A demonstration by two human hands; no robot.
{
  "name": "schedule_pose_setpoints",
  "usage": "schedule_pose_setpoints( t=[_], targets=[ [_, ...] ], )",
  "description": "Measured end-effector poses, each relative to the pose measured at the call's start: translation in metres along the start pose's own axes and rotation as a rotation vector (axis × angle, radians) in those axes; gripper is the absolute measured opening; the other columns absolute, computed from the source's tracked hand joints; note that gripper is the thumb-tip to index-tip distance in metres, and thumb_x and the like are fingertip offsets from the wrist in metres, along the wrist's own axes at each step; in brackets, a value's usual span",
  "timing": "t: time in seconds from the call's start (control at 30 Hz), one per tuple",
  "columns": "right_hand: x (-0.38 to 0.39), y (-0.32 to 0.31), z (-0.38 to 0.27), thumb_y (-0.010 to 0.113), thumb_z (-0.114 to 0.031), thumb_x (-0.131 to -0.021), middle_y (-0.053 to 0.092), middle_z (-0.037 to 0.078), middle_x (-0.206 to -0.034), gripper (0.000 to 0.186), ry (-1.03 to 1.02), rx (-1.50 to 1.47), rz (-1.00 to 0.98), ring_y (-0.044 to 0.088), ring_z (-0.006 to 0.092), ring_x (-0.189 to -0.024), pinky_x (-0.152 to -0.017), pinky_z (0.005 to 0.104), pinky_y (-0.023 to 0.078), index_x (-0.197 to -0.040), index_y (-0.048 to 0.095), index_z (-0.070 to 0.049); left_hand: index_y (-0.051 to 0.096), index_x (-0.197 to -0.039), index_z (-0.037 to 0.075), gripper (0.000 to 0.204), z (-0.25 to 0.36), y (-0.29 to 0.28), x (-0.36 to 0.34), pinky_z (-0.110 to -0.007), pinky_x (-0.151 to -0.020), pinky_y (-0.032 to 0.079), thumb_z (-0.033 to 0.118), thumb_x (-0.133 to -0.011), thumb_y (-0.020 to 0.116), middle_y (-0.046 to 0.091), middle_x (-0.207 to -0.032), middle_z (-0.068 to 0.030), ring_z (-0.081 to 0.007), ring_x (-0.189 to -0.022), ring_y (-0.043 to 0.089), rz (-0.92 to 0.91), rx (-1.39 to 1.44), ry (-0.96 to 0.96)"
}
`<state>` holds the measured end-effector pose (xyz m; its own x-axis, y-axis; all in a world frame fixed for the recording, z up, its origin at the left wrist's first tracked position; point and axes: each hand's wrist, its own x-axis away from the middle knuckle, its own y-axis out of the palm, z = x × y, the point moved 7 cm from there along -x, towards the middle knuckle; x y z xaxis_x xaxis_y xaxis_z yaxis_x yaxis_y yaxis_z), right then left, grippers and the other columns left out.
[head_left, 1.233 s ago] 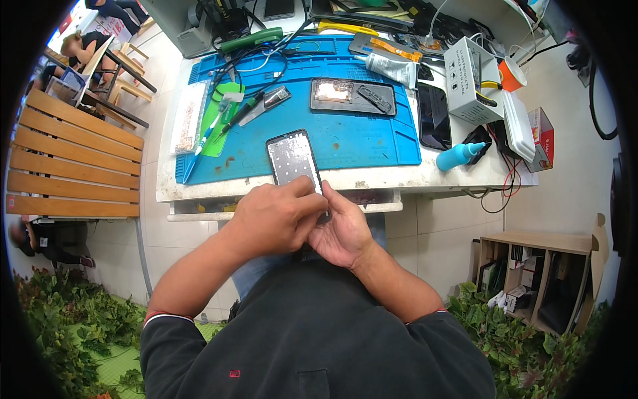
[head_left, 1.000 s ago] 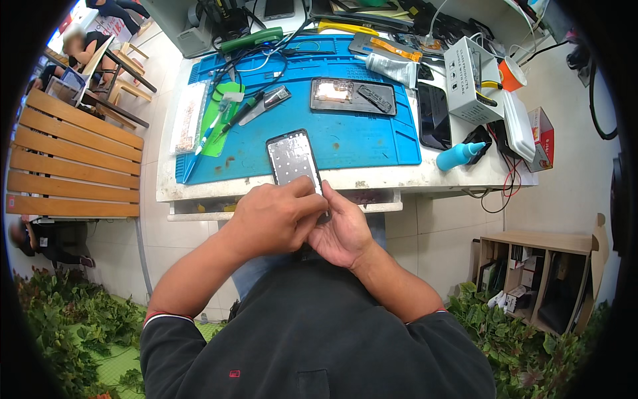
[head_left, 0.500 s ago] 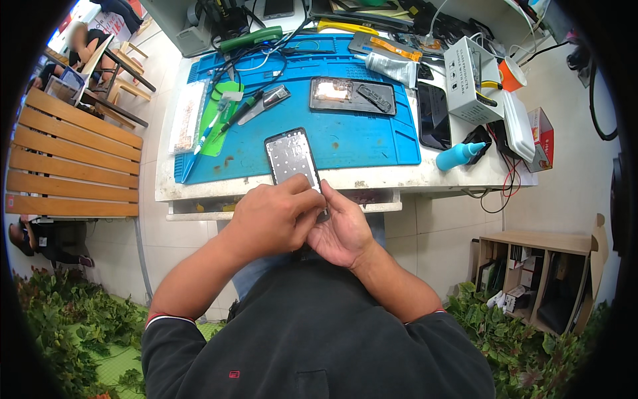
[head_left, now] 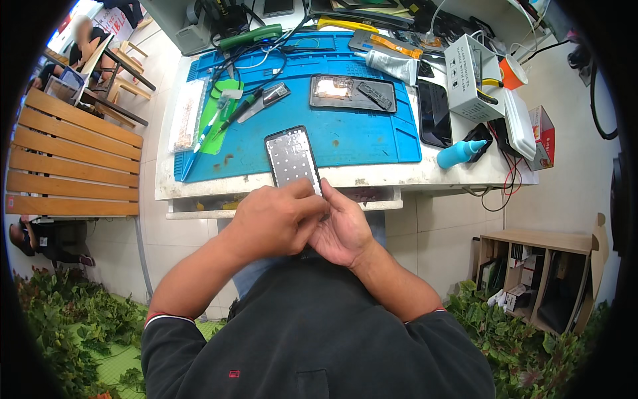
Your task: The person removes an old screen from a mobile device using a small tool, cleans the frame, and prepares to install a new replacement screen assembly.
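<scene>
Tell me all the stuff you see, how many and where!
Worktable: 1, white, upper middle
Rubbery mat: 1, blue, on worktable
Rectangular phone frame: 1, grey, at hands
Opened phone body: 1, dark, on mat
Flat phone: 1, black, right of mat
Squeeze bottle: 1, light blue, worktable's right
Soft tube: 1, white, mat's upper right
Cardboard box: 1, white, worktable's right
Slim tools: several, mixed colours, mat's left
Slatted wooden bench: 1, brown, left
Wooden shelf: 1, brown, lower right
Leafy plants: many, green, lower corners
People: at least three, dark-clothed, far left
Left hand: 1, bare, at phone frame
Right hand: 1, bare, holding phone frame
</scene>
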<state>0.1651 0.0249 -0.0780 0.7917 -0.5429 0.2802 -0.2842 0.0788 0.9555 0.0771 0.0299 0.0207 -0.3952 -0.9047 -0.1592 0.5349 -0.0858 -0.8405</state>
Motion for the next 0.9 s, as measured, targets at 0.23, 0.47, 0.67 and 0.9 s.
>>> schedule_pose_setpoints(
  t=[0.23, 0.47, 0.67, 0.9],
  targets=[
    [-0.002, -0.007, 0.001, 0.028, -0.045, -0.119, 0.059, 0.020, -0.145, 0.058, 0.002, -0.001, -0.044, 0.059, 0.0314, -0.137, -0.117, 0.0489, 0.049, -0.150, 0.047, 0.000, 0.077, -0.094, 0.018, 0.010, 0.000, 0.001, 0.001, -0.039, -0.059, 0.053, 0.014, -0.085, 0.079, 0.068, -0.091, -0.0025, -0.0271, -0.068, 0.071, -0.017, 0.021, 0.032],
    [-0.002, -0.002, 0.000, 0.027, -0.044, -0.119, 0.059, 0.019, -0.146, 0.057, -0.008, 0.009, -0.084, 0.059, 0.0315, -0.137, -0.117, 0.0493, 0.049, -0.150, 0.047, -0.001, 0.077, -0.093, 0.019, 0.011, 0.000, -0.002, -0.003, -0.040, -0.060, 0.054, 0.015, -0.083, 0.080, 0.069, -0.091, -0.0016, -0.0282, -0.069, 0.071, -0.056, 0.037, 0.083],
    [-0.003, -0.009, 0.001, 0.026, -0.044, -0.119, 0.059, 0.017, -0.147, 0.055, 0.004, 0.010, -0.134, 0.058, 0.0311, -0.138, -0.117, 0.0517, 0.049, -0.151, 0.048, -0.005, 0.076, -0.094, 0.019, 0.015, -0.003, -0.006, -0.013, -0.041, -0.060, 0.054, 0.016, -0.080, 0.081, 0.070, -0.095, -0.0005, -0.0296, -0.074, 0.071, -0.153, 0.034, 0.189],
    [0.000, 0.000, 0.000, 0.026, -0.045, -0.119, 0.062, 0.015, -0.142, 0.054, 0.001, 0.043, 0.004, 0.062, 0.0288, -0.129, -0.108, 0.0479, 0.054, -0.148, 0.051, -0.007, 0.077, -0.094, 0.019, 0.019, -0.008, -0.008, -0.017, -0.042, -0.061, 0.053, 0.014, -0.077, 0.080, 0.072, -0.096, -0.0001, -0.0302, -0.073, 0.070, -0.252, 0.033, 0.260]
  ],
)
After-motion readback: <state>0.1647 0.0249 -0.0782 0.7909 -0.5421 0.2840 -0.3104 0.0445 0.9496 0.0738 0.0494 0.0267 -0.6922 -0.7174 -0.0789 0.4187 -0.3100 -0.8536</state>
